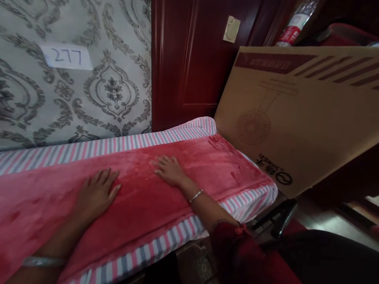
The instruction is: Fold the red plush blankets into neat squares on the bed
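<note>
A long red plush cover [144,202] lies over a pink, white and grey striped cloth [154,251] on a narrow bench-like surface. My left hand [96,194] rests palm down on the cover, fingers spread, with a wide silver bangle at the wrist. Farther along toward the far end, my right hand [169,170] is also flat on the plush, its fingers apart and a thin bracelet behind it. Faint creases and darker brushed patches mark the pile around both hands. Neither hand holds anything.
Patterned wallpaper [117,53] with a paper label [67,56] reading 277 borders the far long side. A big cardboard box [289,105] stands at the far end, a plastic bottle [296,24] behind its top edge. A dark chair [329,260] is at the right.
</note>
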The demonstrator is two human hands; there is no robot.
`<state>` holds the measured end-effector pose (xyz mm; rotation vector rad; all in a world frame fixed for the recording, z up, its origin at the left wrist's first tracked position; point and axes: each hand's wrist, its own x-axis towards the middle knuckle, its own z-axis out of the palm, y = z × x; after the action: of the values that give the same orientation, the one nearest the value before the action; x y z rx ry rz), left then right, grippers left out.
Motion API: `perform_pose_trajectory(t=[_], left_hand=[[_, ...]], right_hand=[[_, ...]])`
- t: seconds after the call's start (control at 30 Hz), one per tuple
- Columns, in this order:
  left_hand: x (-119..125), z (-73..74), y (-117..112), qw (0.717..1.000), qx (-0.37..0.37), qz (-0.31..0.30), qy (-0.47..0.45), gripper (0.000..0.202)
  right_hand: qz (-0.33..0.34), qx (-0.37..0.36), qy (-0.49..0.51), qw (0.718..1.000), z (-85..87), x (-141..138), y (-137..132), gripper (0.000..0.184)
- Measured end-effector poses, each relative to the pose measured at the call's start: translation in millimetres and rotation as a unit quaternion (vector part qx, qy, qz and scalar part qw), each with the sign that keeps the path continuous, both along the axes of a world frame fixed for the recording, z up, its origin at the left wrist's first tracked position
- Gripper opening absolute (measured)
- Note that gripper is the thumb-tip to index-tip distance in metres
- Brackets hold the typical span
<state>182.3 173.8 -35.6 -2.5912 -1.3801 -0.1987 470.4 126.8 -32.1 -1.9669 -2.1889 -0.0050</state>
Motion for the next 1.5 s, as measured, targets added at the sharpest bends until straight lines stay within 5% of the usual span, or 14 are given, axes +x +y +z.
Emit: perform_pose_trajectory(t=[0.27,0.47,0.63,0.77,0.83,1.0,1.13,1.27,1.37,1.5], left_hand=[[-2,-6.3,8,1.000,0.020,-0.015,-0.018,0.060],[-9,-17.3,16,0.998,0.026,-0.022,-0.045,0.061],[-7,-14.4,14,0.999,0.018,-0.017,-0.027,0.061],[-3,-8.2,7,1.000,0.014,-0.007,-0.012,0.057],[-1,-5.8,4,1.000,0.004,0.000,-0.013,0.057],[-2,-3.6,1,1.000,-0.017,0.005,-0.022,0.056],[-2,-5.0,1,1.000,-0.017,0.012,-0.017,0.056],[-4,-8.3,2,1.000,-0.012,0.008,-0.012,0.056],[-7,-12.6,5,1.000,-0.003,-0.003,-0.020,0.057],[-12,-18.0,9,1.000,0.006,-0.011,-0.027,0.058]], right_hand=[[-0.292,-0.035,-0.019,0.955,-1.9,184,-48,0.056],[-0.404,-0.048,0.001,0.914,-8.7,242,-85,0.061],[-0.412,-0.050,0.007,0.910,1.4,239,-85,0.059],[-0.410,-0.034,0.005,0.912,19.5,207,-67,0.056],[-0.360,-0.014,0.005,0.933,24.8,171,-48,0.057],[-0.095,0.021,0.018,0.995,9.5,40,10,0.059],[-0.060,0.018,0.013,0.998,-15.7,-28,49,0.073],[-0.050,-0.012,0.027,0.998,-17.9,-9,71,0.074],[-0.005,-0.040,0.026,0.999,-6.2,47,76,0.066],[-0.107,-0.052,0.015,0.993,0.8,136,70,0.063]])
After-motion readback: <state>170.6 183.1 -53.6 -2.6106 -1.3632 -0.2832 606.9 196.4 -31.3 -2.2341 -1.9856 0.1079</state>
